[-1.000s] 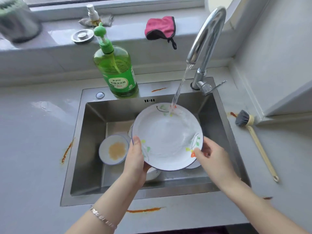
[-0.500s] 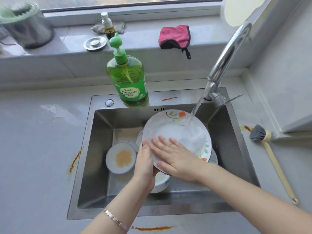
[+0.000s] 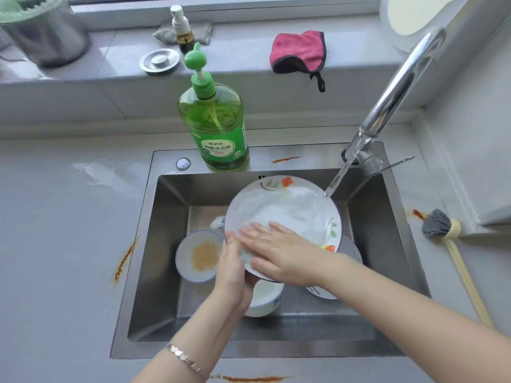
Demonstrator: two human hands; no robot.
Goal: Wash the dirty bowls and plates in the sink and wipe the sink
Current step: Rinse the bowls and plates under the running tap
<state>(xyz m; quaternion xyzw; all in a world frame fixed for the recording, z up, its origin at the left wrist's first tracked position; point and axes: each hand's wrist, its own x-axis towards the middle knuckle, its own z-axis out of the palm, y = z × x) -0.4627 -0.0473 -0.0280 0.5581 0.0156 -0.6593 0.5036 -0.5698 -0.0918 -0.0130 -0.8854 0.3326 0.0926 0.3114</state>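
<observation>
Left grip (image 3: 235, 272) holds plate (image 3: 290, 208), saucer (image 3: 184, 251) with residue (image 3: 204, 257)

**Four Dishes, Two Bottles**

In the steel sink (image 3: 154, 258): one white flower-patterned plate (image 3: 290, 208), one small blue-rimmed white saucer (image 3: 199, 257), one white bowl (image 3: 265, 299), one partly hidden white dish (image 3: 327, 293). At its back edge: one green soap pump bottle (image 3: 218, 128). On the windowsill (image 3: 237, 64): one small spray bottle (image 3: 181, 30), one pink cloth (image 3: 298, 51).

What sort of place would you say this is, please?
Most likely a home kitchen: a steel sink set in a grey counter, a faucet running water onto a plate, and a green dish soap bottle behind the basin.
</observation>
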